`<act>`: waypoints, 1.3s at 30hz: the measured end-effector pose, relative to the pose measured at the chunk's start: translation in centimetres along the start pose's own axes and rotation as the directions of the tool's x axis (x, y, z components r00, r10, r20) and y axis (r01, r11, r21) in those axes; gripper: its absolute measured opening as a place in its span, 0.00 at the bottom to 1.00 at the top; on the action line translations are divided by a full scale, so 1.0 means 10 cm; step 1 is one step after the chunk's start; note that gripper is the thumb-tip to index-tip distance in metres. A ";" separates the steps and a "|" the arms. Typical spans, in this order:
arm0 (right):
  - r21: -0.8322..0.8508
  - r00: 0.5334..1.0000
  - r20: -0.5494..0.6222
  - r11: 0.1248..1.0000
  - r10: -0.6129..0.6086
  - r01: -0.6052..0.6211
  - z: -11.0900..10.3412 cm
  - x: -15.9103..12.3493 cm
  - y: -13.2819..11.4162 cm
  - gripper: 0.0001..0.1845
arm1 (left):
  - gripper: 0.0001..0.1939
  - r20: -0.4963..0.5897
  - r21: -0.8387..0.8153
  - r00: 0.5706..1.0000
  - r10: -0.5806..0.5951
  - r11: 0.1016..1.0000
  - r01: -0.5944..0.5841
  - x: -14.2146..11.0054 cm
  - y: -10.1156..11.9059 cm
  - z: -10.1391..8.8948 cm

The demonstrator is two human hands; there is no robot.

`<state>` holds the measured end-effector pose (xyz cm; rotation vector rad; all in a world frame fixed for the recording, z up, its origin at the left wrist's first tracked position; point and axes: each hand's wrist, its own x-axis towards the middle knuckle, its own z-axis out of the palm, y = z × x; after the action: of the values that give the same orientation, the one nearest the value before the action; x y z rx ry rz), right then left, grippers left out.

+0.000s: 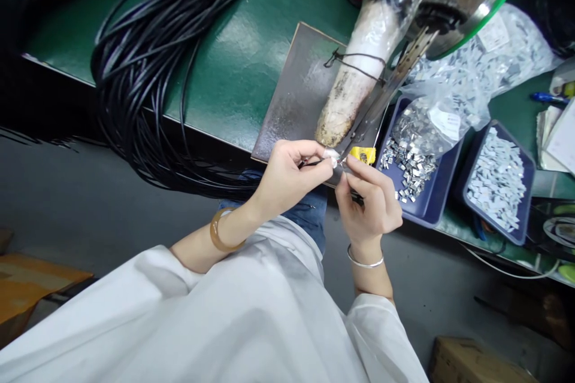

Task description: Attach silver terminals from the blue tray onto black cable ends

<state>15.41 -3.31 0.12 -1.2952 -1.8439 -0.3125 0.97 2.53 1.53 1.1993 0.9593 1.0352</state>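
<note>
My left hand [287, 176] is pinched shut on the end of a thin black cable, thumb and forefinger meeting near a small metal piece [333, 155]. My right hand [368, 200] is closed in a pinch just to its right, fingertips touching the same spot below a yellow tag [363, 155]. Both hands sit at the front edge of a dark metal plate [296, 90], under a wrapped machine arm [363, 66]. What the right fingers hold is too small to name.
A big bundle of black cables [148, 72] hangs over the green bench [242, 42] at left. Two blue trays [431, 203] [521, 233] of small metal clips stand at right, with plastic bags [507, 48] of clips behind. A cardboard box [476, 362] lies on the floor.
</note>
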 end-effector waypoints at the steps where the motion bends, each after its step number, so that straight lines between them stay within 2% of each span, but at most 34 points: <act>1: -0.009 1.000 0.003 1.000 0.002 -0.002 0.00 0.00 -0.01 0.13 | 0.09 0.002 -0.004 1.000 -0.001 1.000 0.001 0.00 0.00 0.00; 11: -0.008 1.000 0.004 0.999 -0.031 0.031 0.00 -0.05 0.01 0.10 | 0.08 0.050 -0.008 0.998 -0.035 0.999 0.036 -0.02 -0.04 -0.03; 20: 0.078 0.995 -0.009 0.992 0.103 -0.102 0.00 -0.05 -0.03 0.11 | 0.08 0.093 -0.010 0.994 -0.050 0.999 0.051 -0.04 -0.02 -0.04; 33: 0.092 0.988 -0.021 0.984 0.154 -0.151 0.06 -0.01 -0.01 0.10 | 0.05 -0.015 0.027 1.000 0.005 1.000 -0.005 0.00 -0.05 0.02; 39: 0.086 0.986 -0.028 0.983 0.164 -0.161 0.03 0.03 -0.05 0.12 | 0.06 -0.016 0.030 1.000 0.019 0.999 -0.018 -0.03 -0.02 0.02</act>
<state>14.80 -3.17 0.26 -1.3645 -1.6913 -0.1680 1.11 2.21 1.39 1.2275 0.9813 1.0502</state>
